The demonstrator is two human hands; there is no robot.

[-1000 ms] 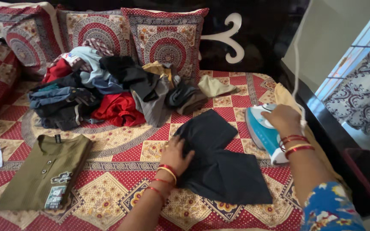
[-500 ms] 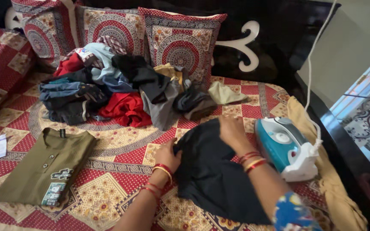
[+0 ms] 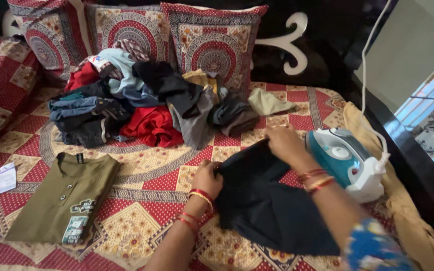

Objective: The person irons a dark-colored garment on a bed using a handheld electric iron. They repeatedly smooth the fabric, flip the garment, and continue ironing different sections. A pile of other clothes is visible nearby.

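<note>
A black garment [image 3: 264, 200] lies spread on the patterned red bedspread [image 3: 141, 175] in front of me. My left hand [image 3: 208, 178] grips its left edge, bangles on the wrist. My right hand [image 3: 283, 143] pinches the garment's upper edge and lifts it slightly. A teal and white electric iron [image 3: 346, 161] stands just right of my right wrist, its white cord [image 3: 365, 75] running up to the wall.
A folded olive shirt [image 3: 66, 198] with a tag lies at the left. A heap of mixed clothes [image 3: 146, 108] sits behind, before three patterned pillows [image 3: 212, 47]. A tan cloth [image 3: 403, 211] lies along the bed's right edge. A white paper [image 3: 0, 179] lies far left.
My right hand let go of the iron, which now stands on the bed, and moved left onto the black garment's top edge. The left hand stayed on the garment's left edge.
</note>
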